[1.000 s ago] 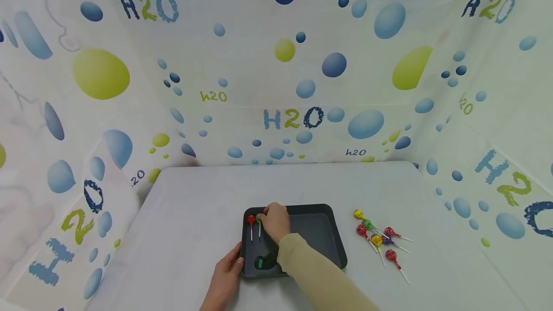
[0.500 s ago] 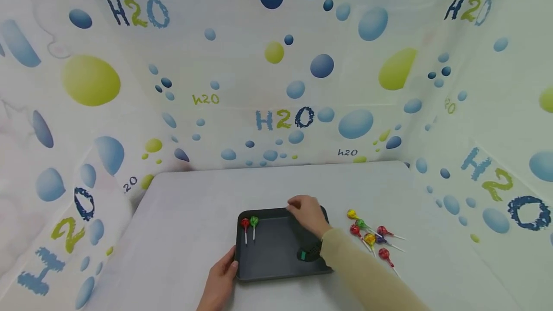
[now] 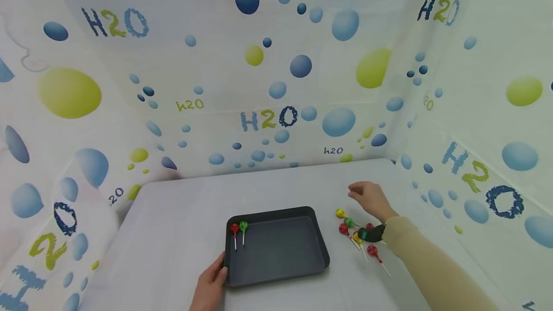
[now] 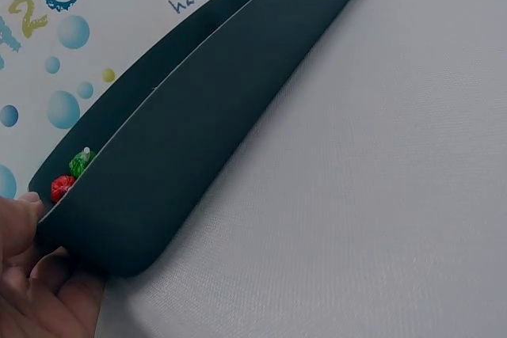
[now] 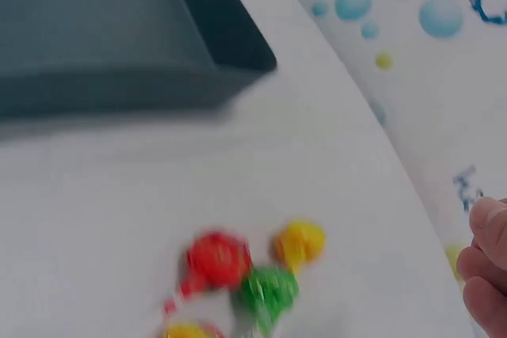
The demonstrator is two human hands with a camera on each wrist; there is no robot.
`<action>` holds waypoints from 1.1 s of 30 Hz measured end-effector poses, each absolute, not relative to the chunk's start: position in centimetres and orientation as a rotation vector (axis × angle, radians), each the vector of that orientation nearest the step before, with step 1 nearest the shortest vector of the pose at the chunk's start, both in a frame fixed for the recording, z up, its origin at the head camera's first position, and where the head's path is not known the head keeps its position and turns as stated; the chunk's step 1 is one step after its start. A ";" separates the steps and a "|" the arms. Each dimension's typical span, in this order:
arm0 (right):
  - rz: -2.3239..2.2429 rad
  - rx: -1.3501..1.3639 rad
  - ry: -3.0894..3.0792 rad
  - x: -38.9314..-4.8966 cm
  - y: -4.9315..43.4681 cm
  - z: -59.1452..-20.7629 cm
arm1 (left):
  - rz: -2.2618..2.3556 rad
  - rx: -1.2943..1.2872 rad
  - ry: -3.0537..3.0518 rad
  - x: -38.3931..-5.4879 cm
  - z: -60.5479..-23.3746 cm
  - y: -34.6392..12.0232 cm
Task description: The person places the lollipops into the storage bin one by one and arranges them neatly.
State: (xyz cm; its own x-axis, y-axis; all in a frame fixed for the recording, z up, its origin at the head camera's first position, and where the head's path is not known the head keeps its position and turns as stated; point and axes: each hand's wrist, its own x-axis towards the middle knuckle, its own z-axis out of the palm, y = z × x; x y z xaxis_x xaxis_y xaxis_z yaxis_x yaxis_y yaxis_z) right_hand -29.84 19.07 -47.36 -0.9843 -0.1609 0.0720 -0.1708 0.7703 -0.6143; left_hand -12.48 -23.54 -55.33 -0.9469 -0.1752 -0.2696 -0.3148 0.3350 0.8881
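My left hand (image 3: 210, 282) grips the left side of a dark baking tray (image 3: 281, 248), thumb at the rim and fingers against the outer wall in the left wrist view. Inside, at the far left corner, a red lollipop (image 3: 234, 228) and a green lollipop (image 3: 244, 226) lie side by side. Over the table to the right of the tray, my right hand (image 3: 371, 199) hovers with loosely bent fingers and nothing visible in them. Nearest to it are loose wrapped lollipops, among them a yellow lollipop (image 3: 340, 213) and a red lollipop (image 3: 372, 251); the right wrist covers part of the pile.
A white cloth covers the table (image 3: 186, 220). Behind and at both sides hangs a white curtain (image 3: 216, 61) printed with blue and green bubbles. A black band (image 3: 371, 234) is strapped on the right wrist, below a beige sleeve (image 3: 414, 248).
My right hand has let go of the green lollipop in the tray and swung right, over the loose lollipops. The left hand stays on the tray; the head view has turned right.
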 end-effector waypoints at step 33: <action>0.880 0.325 -3.265 -27.6 22.7 -52.3 | 1.666 -0.366 2.442 -16.2 -54.9 -26.7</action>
